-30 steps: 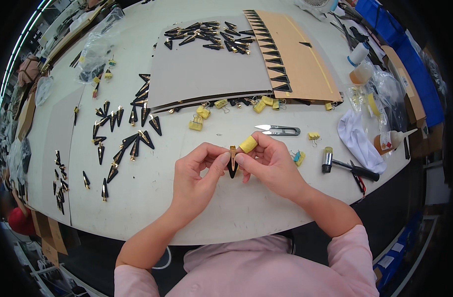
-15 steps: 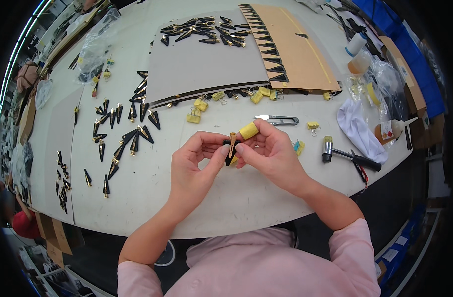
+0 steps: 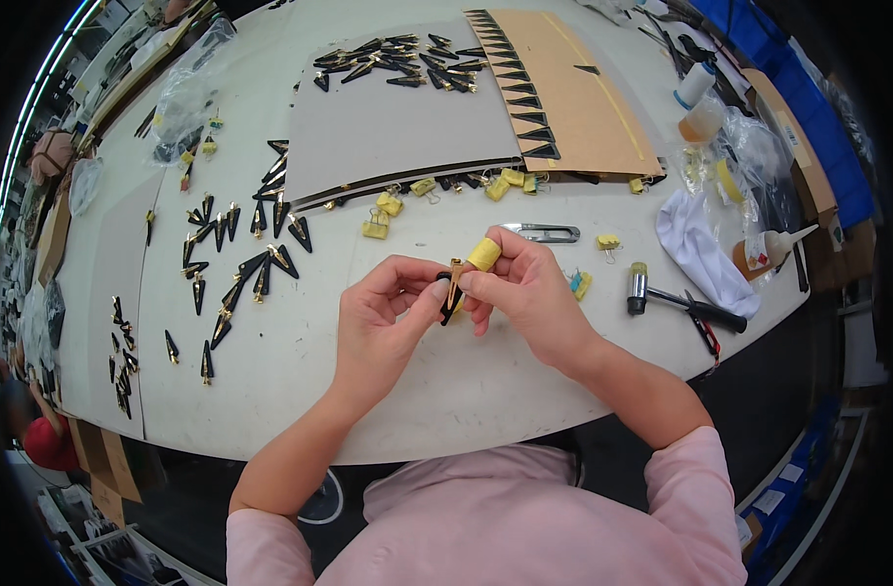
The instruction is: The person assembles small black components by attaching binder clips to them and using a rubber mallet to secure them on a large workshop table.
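Observation:
Above the front part of the table, a black triangular hair clip with a gold metal prong (image 3: 453, 289) is pinched between both hands. Its pointed end aims down toward me and the gold end is up. My left hand (image 3: 383, 317) is closed, thumb and fingers on the clip's left side. My right hand (image 3: 536, 303) is closed on the other side, its thumb against the gold metal. Yellow tape (image 3: 484, 254) wraps my right index finger. Fingers hide part of the clip.
Finished-looking clips (image 3: 228, 293) lie scattered at left. A grey board (image 3: 397, 137) bears more; a tan board (image 3: 583, 117) has black triangles along its edge. Yellow-taped binder clips (image 3: 376, 227), thread snips (image 3: 544, 233), a hammer (image 3: 685, 301), white cloth (image 3: 705, 254) and a glue bottle (image 3: 759, 256) lie around.
The hair clip has tilted slightly in my fingers. My right thumb has moved a little left over the gold metal. The whole view has shifted slightly.

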A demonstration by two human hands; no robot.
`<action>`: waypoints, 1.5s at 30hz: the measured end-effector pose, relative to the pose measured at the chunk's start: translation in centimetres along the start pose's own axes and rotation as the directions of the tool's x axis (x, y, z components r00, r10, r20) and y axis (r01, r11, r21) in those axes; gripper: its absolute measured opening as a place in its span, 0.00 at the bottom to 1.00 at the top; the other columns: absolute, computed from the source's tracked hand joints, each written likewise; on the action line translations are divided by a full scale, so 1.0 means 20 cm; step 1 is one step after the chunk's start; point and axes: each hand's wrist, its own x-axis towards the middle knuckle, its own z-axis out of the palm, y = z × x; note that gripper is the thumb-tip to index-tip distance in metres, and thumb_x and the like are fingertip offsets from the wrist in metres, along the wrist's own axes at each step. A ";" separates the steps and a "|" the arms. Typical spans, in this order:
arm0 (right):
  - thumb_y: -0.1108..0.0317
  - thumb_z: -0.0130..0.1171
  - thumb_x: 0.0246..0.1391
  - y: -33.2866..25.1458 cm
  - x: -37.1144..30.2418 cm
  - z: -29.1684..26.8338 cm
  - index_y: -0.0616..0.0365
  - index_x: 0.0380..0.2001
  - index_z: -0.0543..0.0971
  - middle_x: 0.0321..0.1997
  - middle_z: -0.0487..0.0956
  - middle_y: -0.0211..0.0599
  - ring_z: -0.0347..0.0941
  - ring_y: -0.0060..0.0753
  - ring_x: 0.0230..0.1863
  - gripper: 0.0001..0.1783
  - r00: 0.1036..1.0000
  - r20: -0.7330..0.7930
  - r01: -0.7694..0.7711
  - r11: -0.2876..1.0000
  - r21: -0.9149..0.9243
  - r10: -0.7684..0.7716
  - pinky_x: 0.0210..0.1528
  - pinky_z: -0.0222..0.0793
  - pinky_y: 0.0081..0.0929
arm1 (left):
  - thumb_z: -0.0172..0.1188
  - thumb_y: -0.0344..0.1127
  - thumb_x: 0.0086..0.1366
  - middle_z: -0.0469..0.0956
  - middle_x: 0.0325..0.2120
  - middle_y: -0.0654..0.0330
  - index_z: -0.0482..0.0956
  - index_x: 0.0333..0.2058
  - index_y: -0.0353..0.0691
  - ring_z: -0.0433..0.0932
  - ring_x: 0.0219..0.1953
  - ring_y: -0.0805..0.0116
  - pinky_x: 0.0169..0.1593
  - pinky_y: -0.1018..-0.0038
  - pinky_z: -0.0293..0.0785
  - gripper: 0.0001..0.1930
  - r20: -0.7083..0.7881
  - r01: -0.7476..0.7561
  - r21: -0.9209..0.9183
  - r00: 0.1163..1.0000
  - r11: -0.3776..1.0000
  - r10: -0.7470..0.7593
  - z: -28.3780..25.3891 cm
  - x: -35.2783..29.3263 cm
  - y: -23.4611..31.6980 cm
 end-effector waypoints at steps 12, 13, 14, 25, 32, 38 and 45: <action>0.72 0.58 0.57 0.02 -0.04 0.04 0.66 0.38 0.73 0.37 0.77 0.37 0.76 0.19 0.36 0.09 0.991 0.006 0.130 0.984 -0.125 -0.131 0.36 0.77 0.18 | 0.57 0.29 0.66 0.78 0.34 0.62 0.76 0.39 0.33 0.74 0.33 0.81 0.37 0.81 0.73 0.07 -0.055 -0.050 -0.065 0.997 0.997 0.046 0.02 -0.02 0.01; 0.72 0.58 0.57 0.02 -0.04 0.05 0.66 0.38 0.72 0.37 0.77 0.37 0.76 0.19 0.36 0.09 0.991 -0.008 0.135 0.985 -0.111 -0.137 0.36 0.77 0.19 | 0.57 0.29 0.66 0.78 0.34 0.62 0.76 0.39 0.33 0.73 0.33 0.80 0.36 0.81 0.72 0.06 -0.068 -0.043 -0.074 0.997 0.996 0.037 0.03 -0.03 0.01; 0.72 0.58 0.57 0.02 -0.04 0.06 0.66 0.38 0.72 0.37 0.77 0.37 0.76 0.19 0.36 0.09 0.991 0.005 0.136 0.984 -0.115 -0.136 0.36 0.77 0.19 | 0.57 0.29 0.66 0.78 0.34 0.62 0.76 0.39 0.33 0.73 0.33 0.80 0.36 0.81 0.72 0.06 -0.080 -0.049 -0.076 0.996 0.996 0.043 0.04 -0.04 0.01; 0.74 0.58 0.56 0.09 -0.06 0.15 0.65 0.35 0.72 0.37 0.76 0.36 0.75 0.19 0.35 0.07 0.996 0.069 0.060 0.994 -0.086 -0.054 0.39 0.79 0.21 | 0.51 0.32 0.70 0.75 0.29 0.65 0.69 0.31 0.39 0.69 0.32 0.83 0.35 0.84 0.66 0.06 -0.322 -0.100 -0.115 0.945 0.988 0.058 0.10 -0.17 -0.10; 0.75 0.58 0.56 0.07 -0.12 0.16 0.65 0.36 0.73 0.35 0.77 0.35 0.75 0.18 0.33 0.06 0.995 0.098 0.022 0.990 -0.136 -0.009 0.38 0.77 0.20 | 0.49 0.35 0.71 0.78 0.32 0.62 0.76 0.37 0.34 0.72 0.33 0.79 0.41 0.79 0.70 0.11 -0.155 0.037 -0.146 0.986 0.989 -0.059 -0.02 -0.30 -0.03; 0.74 0.58 0.56 0.07 -0.15 0.19 0.64 0.38 0.73 0.35 0.77 0.34 0.75 0.19 0.34 0.07 0.993 0.116 0.000 0.989 -0.151 0.018 0.39 0.76 0.19 | 0.48 0.35 0.71 0.79 0.35 0.60 0.76 0.43 0.32 0.75 0.36 0.76 0.44 0.78 0.70 0.13 -0.151 0.019 -0.135 0.988 0.991 -0.040 -0.03 -0.37 0.00; 0.72 0.58 0.56 0.09 -0.16 0.22 0.63 0.37 0.74 0.34 0.77 0.32 0.74 0.19 0.32 0.08 0.993 0.119 0.018 0.979 -0.205 0.007 0.35 0.75 0.19 | 0.57 0.31 0.67 0.80 0.35 0.60 0.77 0.39 0.33 0.74 0.34 0.79 0.39 0.81 0.71 0.08 -0.211 0.007 -0.137 0.977 0.991 -0.036 -0.05 -0.39 -0.05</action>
